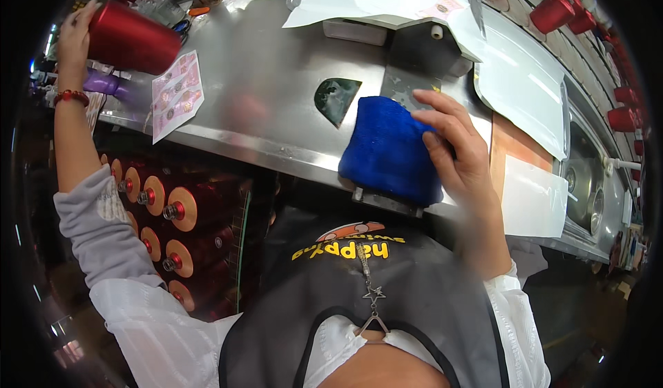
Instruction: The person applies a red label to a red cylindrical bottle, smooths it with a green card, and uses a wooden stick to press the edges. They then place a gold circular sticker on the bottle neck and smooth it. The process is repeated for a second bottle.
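Observation:
At the far left, my left hand [74,37] grips one end of a shiny red metal cylinder [135,38], which lies on its side above the bench edge. Part of that hand's grip is hidden behind the cylinder. My right hand [456,143] is raised beside a blue cloth-covered pad [390,149] at the bench's front edge. Its fingers are slightly bent and apart, with nothing between them. A dark green scraper-like piece [337,100] with a curved edge lies just left of the pad. Near the cylinder, a sheet of pink printed labels [177,96] overhangs the bench.
The steel bench [255,63] runs across in front of me. White sheets [373,1] cover its back, and a paper [532,196] lies at right. Several red cylinders with copper-coloured ends [183,208] are stacked below left. More red cylinders [552,13] stand on a rack.

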The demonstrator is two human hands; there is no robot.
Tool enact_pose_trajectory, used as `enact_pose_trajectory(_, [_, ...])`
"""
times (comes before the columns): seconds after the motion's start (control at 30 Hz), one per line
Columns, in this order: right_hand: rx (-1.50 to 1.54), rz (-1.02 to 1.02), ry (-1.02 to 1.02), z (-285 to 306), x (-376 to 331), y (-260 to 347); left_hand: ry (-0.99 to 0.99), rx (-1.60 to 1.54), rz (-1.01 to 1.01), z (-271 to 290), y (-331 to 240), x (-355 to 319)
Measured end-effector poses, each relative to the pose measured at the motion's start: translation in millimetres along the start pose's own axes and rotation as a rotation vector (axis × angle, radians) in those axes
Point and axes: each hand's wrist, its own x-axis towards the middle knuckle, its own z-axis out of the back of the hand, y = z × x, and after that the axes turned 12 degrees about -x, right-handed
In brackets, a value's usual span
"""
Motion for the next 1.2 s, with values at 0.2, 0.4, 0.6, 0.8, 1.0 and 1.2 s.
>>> enact_pose_trajectory(0.2, [-0.276, -0.005, -0.143, 47, 4, -37, 0.115, -0.269, 0.303, -146, -101, -58])
enact_pose_trajectory(0.4, [-0.614, 0.011, -0.111, 94, 46, -114, 0.121, -0.113, 0.226, -183, -146, -108])
enact_pose_trajectory(0.6, [-0.844, 0.002, 0.189, 72, 135, -205, 0.091, -0.151, 0.305, -183, -169, -127])
enact_pose_trajectory(0.8, [-0.748, -0.228, 0.318, 120, 117, -265, -0.085, -0.557, 0.389, -182, -158, -164])
enact_pose_trajectory(1.0, [-0.736, -0.177, 0.283, 142, -29, -155, -0.364, -0.251, 0.074, -189, -171, -171])
enact_pose_trajectory(1.2, [-0.377, -0.201, -0.1, 40, -104, -49, -0.118, -0.552, -0.32, -262, -249, -222])
